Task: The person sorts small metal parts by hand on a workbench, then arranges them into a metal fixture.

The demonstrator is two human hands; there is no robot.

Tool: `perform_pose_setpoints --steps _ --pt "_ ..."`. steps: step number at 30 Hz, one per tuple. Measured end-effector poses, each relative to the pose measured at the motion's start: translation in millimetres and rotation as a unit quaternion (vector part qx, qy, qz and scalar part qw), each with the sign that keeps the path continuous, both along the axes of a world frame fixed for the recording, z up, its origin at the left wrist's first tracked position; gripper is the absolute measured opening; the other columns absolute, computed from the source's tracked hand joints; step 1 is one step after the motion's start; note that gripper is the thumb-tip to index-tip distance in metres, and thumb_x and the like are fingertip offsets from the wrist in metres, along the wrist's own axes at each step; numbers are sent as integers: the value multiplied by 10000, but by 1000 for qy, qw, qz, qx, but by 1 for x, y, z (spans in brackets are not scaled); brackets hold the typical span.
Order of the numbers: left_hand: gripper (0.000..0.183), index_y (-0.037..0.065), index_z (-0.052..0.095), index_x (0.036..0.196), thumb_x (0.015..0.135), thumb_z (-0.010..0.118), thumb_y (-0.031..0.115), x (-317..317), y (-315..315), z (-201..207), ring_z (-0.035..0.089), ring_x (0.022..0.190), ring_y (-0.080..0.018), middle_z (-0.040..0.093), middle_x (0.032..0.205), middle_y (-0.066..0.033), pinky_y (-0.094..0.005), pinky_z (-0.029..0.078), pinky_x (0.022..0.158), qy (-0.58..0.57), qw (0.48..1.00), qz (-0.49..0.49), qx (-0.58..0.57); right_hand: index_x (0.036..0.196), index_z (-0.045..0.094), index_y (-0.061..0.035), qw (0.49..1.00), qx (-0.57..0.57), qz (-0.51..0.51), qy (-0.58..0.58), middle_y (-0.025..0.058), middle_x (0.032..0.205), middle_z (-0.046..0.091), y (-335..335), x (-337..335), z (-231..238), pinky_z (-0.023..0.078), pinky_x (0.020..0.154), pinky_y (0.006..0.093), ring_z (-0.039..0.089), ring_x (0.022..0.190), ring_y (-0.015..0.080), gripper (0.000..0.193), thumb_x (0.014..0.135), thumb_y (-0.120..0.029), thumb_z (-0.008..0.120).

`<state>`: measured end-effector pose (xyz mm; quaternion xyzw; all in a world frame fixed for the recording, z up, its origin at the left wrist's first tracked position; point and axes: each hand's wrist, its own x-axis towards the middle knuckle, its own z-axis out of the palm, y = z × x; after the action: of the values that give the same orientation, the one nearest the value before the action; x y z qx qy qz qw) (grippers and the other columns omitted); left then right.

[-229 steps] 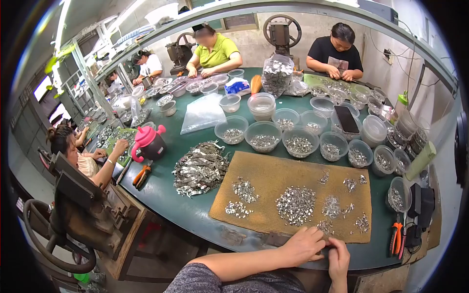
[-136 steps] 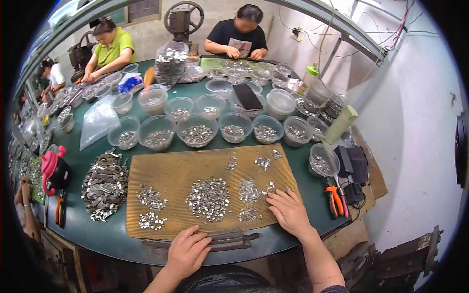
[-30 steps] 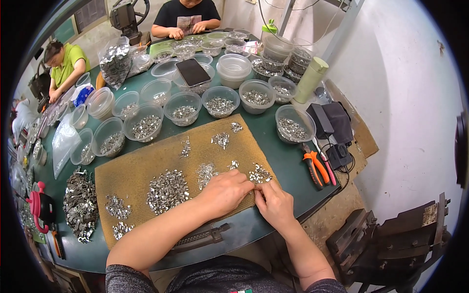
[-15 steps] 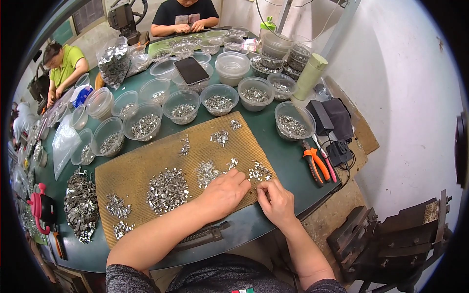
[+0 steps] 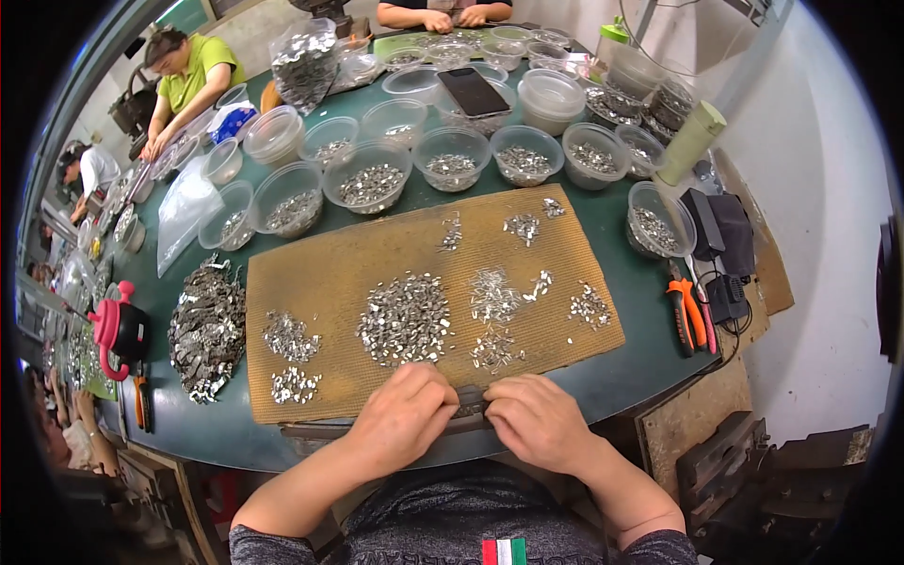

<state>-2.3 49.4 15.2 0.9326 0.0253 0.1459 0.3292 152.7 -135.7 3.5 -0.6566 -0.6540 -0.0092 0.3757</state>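
At the near edge of the brown ribbed mat (image 5: 330,254), my left hand (image 5: 400,416) and my right hand (image 5: 541,422) sit on either side of a dark metal fixture (image 5: 469,405). Both hands have their fingers curled and pinched close to it; anything in the fingertips is too small or hidden to name. Just beyond them is a large heap of small grey metal pieces (image 5: 407,320). Right of that heap lie thin shiny pieces (image 5: 494,294), with a small cluster of bright pieces (image 5: 590,307) near the mat's right edge. Two small piles (image 5: 294,337) occupy the left side.
Clear plastic tubs (image 5: 369,179) of metal pieces line the mat's far side. Orange-handled pliers (image 5: 687,315) and a tub (image 5: 656,226) are on the right. Left are a tangled metal heap (image 5: 209,330) and a pink-and-black pot-shaped object (image 5: 120,330). Co-workers (image 5: 193,80) sit beyond.
Both hands have moved from the small pieces at the mat's right side back to the fixture at the near edge. The head view has shifted, so the table appears farther right.
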Motion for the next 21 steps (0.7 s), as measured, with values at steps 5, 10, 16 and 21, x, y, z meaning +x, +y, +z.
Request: perform_pose_setpoints --steps 5,10,16,21 --pt "184 60 670 962 821 787 42 -16 -14 -16 645 1035 -300 650 1002 -75 -422 533 880 -31 999 31 0 997 641 -21 999 -23 22 -22 101 1060 658 15 -19 -7 538 944 421 667 1026 281 223 802 -32 748" --pt "179 74 680 967 823 784 57 -16 -19 -19 644 1048 -286 649 1016 -60 -405 521 898 -45 997 48 32 1003 642 -18 998 -35 -20 -49 102 1039 658 17 -26 -10 545 950 421 671 1037 276 222 806 -38 742" --pt "192 78 693 1000 832 785 73 -18 -12 -21 652 1054 -278 673 1043 -55 -398 513 872 -65 997 6 48 1011 709 -41 997 -59 -41 33 105 1051 746 2 1 1 595 855 401 733 966 292 167 852 -18 750" --pt "190 72 690 1016 854 787 81 -14 -15 -17 669 999 -283 689 1024 -71 -400 513 843 -58 998 40 4 1002 720 -21 972 -5 -235 25 127 973 739 -20 41 -2 583 743 369 730 859 303 115 891 -1 742"
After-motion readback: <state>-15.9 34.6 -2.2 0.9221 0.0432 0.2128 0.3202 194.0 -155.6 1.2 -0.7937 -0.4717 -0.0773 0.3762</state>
